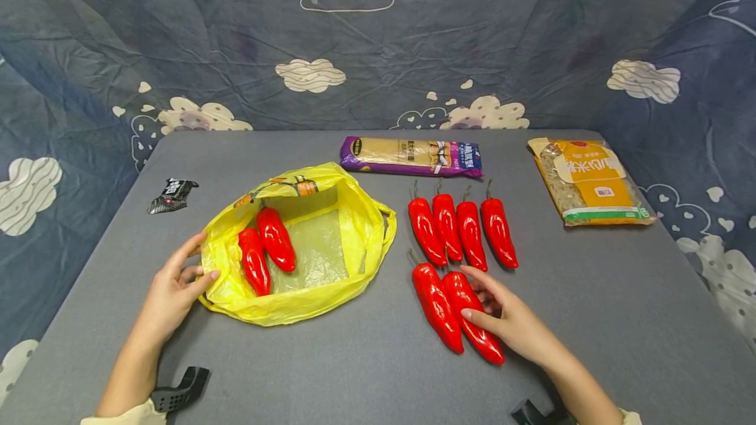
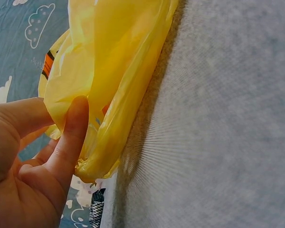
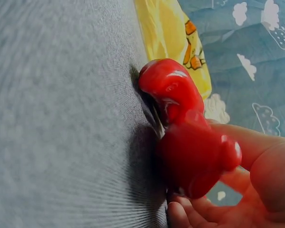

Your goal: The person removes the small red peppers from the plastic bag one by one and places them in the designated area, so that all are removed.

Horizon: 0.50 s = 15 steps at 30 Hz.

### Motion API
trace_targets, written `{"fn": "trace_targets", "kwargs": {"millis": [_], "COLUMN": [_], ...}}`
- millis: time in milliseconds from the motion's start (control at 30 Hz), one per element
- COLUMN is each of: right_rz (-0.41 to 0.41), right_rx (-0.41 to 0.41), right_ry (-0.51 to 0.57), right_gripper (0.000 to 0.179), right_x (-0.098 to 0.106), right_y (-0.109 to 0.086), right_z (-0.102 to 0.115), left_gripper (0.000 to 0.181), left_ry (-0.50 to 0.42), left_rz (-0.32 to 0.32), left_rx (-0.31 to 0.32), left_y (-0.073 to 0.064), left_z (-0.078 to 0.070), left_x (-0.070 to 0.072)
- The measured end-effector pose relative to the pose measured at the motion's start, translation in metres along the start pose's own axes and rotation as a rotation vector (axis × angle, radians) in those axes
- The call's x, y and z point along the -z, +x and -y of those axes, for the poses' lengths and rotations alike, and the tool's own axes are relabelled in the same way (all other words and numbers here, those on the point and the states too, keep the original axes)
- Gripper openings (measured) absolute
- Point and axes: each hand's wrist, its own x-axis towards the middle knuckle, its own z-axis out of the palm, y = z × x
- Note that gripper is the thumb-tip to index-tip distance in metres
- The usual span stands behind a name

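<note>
In the head view, my left hand (image 1: 174,287) pinches the left rim of an open yellow plastic bag (image 1: 277,312), thumb on the near side in the left wrist view. Two red chili peppers (image 1: 275,240) lie inside the bag. To its right, my right hand (image 1: 510,317) has thumb and fingers around a red chili pepper (image 1: 485,344), the right one of a front pair. The other front chili pepper (image 1: 436,307) lies close against it. Behind them, several more chili peppers (image 1: 469,235) stand in a row, stems pointing away. The right wrist view shows the pepper (image 3: 190,161) partly covering my fingers.
A purple pasta packet (image 1: 410,157) lies at the back of the grey table (image 1: 366,379). At the back right is an orange and clear food packet (image 1: 593,182). A small black wrapper (image 1: 172,195) sits left of the bag. A patterned cloth hangs behind the table.
</note>
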Motion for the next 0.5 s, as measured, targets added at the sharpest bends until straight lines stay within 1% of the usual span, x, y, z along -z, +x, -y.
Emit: {"fn": "trace_targets", "kwargs": {"millis": [167, 267, 367, 500], "right_rz": [-0.056, -0.105, -0.144, -0.173], "right_rx": [0.013, 0.046, 0.102, 0.218], "right_ry": [-0.021, -0.039, -0.04, 0.009], "right_gripper": [0.061, 0.061, 0.063, 0.069], "right_x": [0.0, 0.005, 0.011, 0.015], "right_y": [-0.001, -0.002, 0.001, 0.011], "right_z": [0.004, 0.013, 0.03, 0.06], "left_gripper": [0.067, 0.067, 0.067, 0.068], "left_ry": [0.007, 0.017, 0.01, -0.02], "left_rz": [-0.002, -0.003, -0.003, -0.004], "left_rx": [-0.001, 0.001, 0.002, -0.001], "left_y": [-0.001, -0.001, -0.001, -0.001], "left_z": [0.0, -0.001, 0.0, 0.0], "left_x": [0.0, 0.0, 0.0, 0.0]}}
